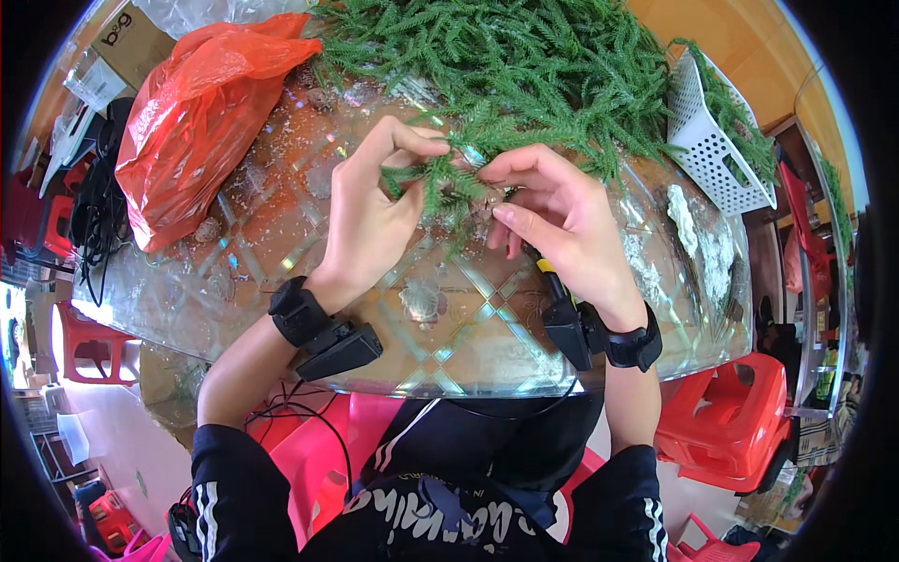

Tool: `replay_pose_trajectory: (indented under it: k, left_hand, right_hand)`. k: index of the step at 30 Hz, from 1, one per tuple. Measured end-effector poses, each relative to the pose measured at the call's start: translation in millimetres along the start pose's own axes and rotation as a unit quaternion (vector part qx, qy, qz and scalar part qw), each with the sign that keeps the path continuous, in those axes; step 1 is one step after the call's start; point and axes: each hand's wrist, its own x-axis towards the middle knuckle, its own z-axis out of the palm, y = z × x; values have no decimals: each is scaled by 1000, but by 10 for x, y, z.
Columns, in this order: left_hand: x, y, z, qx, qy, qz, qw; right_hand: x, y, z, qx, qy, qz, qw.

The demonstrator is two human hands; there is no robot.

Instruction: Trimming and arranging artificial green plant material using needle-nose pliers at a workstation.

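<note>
A small green artificial pine sprig (438, 183) is held between my two hands above the table. My left hand (375, 211) is closed, thumb and fingers pinching the sprig from its left side. On the sprig's right side, my right hand (562, 211) has its fingers curled round the stem end, the thumb below the index finger. The exact grip point there is partly hidden by the fingers. Just beyond both hands lies a large heap of green artificial pine branches (524, 70).
A red plastic bag (201, 131) stands at the left beside black cables (98, 201). At the right is a white perforated basket (716, 140) with more greenery. White flecks dot the glass-topped table (375, 323). Black boxes (342, 351) are strapped at my wrists. A red stool (726, 426) stands right.
</note>
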Motion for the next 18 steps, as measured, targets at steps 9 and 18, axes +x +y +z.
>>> replay_pose_trajectory:
  k: [9, 18]
  left_hand:
    - [-6, 70, 27, -20, 20, 3, 1000]
    - [-22, 79, 21, -17, -7, 24, 1000]
  right_hand:
    - [-6, -9, 0, -30, 29, -4, 999]
    - [-3, 39, 33, -76, 56, -44, 995]
